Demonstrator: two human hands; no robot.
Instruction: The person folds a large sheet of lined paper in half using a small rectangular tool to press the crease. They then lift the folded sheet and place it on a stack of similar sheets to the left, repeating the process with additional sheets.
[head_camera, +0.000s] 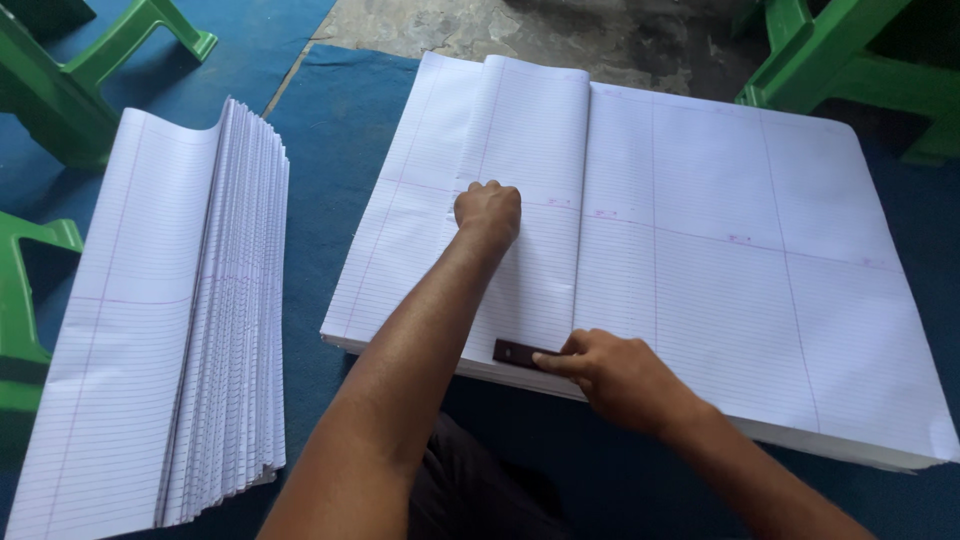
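Observation:
A thick stack of large white ruled sheets (740, 250) lies on a blue mat in front of me. Its top sheet is folded over from the left into a narrower panel (535, 150). My left hand (488, 212) is closed into a fist and presses down on that folded panel near its middle. My right hand (615, 372) rests at the near edge of the stack, fingers pinched on a small dark flat bar (520, 352) that lies across the fold's lower end.
A second pile of folded ruled sheets (170, 330) lies fanned on the mat to the left. Green plastic furniture legs stand at the left (70, 90) and top right (850, 70). Bare concrete floor (520, 30) shows beyond the mat.

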